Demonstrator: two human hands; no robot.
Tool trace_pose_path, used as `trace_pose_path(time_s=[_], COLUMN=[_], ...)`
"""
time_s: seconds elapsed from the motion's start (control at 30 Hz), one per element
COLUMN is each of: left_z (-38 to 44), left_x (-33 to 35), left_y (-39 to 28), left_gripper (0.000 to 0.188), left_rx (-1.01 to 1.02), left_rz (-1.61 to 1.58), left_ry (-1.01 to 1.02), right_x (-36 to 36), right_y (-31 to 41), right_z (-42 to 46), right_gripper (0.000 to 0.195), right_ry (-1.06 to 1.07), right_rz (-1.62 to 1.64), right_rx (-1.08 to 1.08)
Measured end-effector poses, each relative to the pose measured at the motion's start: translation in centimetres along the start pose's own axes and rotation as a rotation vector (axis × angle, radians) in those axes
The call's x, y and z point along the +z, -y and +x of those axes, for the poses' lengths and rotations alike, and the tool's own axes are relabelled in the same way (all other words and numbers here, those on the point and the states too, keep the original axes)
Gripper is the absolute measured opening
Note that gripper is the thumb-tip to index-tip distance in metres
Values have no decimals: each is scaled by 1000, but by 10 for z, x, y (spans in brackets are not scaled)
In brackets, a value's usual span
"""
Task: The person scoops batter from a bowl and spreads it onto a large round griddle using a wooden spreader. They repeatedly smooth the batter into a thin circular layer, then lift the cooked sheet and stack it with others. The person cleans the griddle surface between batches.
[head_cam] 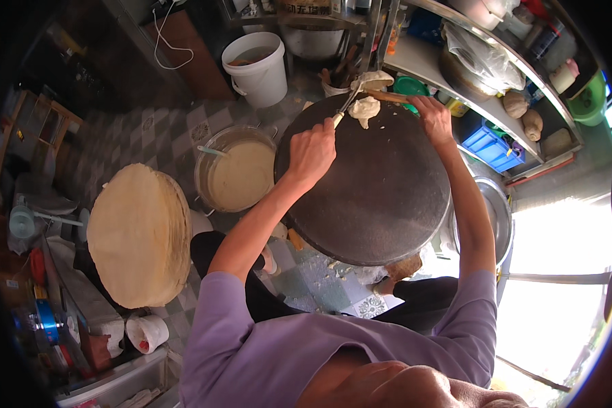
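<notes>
A large round dark griddle (367,188) lies in front of me. At its far edge, my left hand (313,148) grips the pale handle of a metal-shafted utensil (342,109); its head is coated with batter (375,80). My right hand (433,118) holds a flat wooden scraper (387,96), which reaches left to the coated utensil. Below the two tools, a lump of thick batter (364,109) sits on or just over the griddle surface; I cannot tell which. Small crumbs lie near it.
Left of the griddle stands a metal pot of batter (242,173) with a pale-handled tool in it. Further left is a tall stack of thin round flatbreads (132,234). A white bucket (255,71) stands beyond. Shelves (423,61) and a metal basin (494,219) flank the right.
</notes>
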State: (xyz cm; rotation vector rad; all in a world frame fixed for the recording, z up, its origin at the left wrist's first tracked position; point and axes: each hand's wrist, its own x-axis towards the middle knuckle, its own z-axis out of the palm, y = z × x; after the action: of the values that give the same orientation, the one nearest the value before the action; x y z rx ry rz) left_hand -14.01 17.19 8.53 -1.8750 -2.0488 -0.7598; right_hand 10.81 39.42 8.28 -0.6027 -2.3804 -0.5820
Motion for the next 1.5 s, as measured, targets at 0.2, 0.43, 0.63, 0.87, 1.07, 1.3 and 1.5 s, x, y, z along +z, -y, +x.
trace_pose_path(time_s=[0.2, 0.43, 0.63, 0.87, 1.07, 1.3, 1.5], left_z=[-2, -16, -61, -86, -111, -164, -209], left_x=[-10, -27, -14, -3, 15, 127, 188], left_y=[3, 39, 110, 189, 251, 291, 298], left_gripper=[16, 26, 30, 30, 23, 19, 24], left_rx=[-71, -908, -979, -1182, -1354, -1701, -1807], left_rz=[-159, -1898, -2158, -1869, -1597, -1570, -1382], left_ry=[-163, 365, 345, 100, -59, -264, -169], right_x=[16, 46, 30, 93, 70, 87, 77], right_y=[17, 30, 31, 70, 85, 109, 98], right_z=[-17, -11, 3, 16, 40, 39, 43], right_gripper=[41, 35, 18, 14, 18, 19, 23], right_ry=[136, 355, 342, 332, 361, 345, 329], right_rz=[31, 23, -20, -175, -20, -49, -71], right_rx=[-16, 338, 619, 481, 466, 465, 512])
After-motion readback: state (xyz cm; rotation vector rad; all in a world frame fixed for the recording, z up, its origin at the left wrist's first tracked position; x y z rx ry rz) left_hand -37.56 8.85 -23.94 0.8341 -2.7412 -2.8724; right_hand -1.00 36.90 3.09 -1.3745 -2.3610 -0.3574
